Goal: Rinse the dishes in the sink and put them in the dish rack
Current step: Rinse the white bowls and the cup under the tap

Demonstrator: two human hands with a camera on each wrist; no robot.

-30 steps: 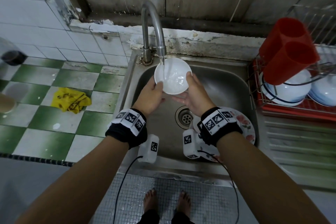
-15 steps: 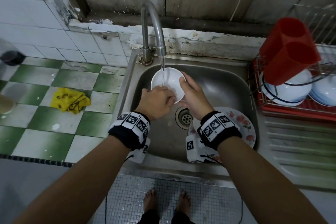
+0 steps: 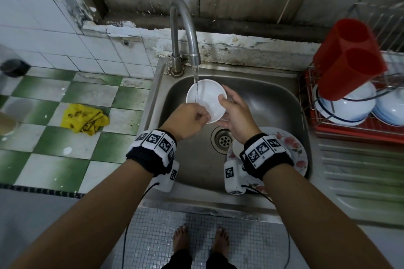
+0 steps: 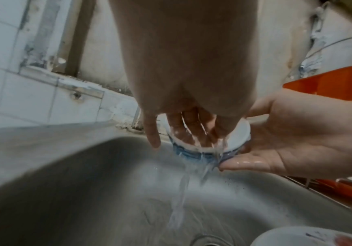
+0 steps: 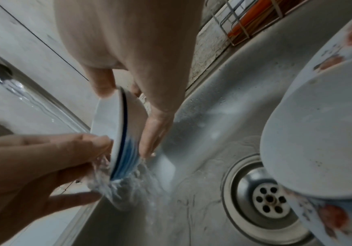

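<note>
A small white bowl with a blue band outside is tilted under the running tap, and water spills off its low edge. My left hand covers the near rim, fingers curled into the bowl and thumb below. My right hand holds the bowl from the right, thumb on the rim and fingers spread behind it. A floral plate with a white bowl on it lies in the sink, partly hidden by my right wrist.
The dish rack stands right of the sink with two red cups and white bowls in it. The drain is below my hands. A yellow rag lies on the green-checked counter at left.
My left hand has moved from the bowl's left side over the near rim, with fingers now inside. The bowl has tipped toward me and sits slightly lower under the stream.
</note>
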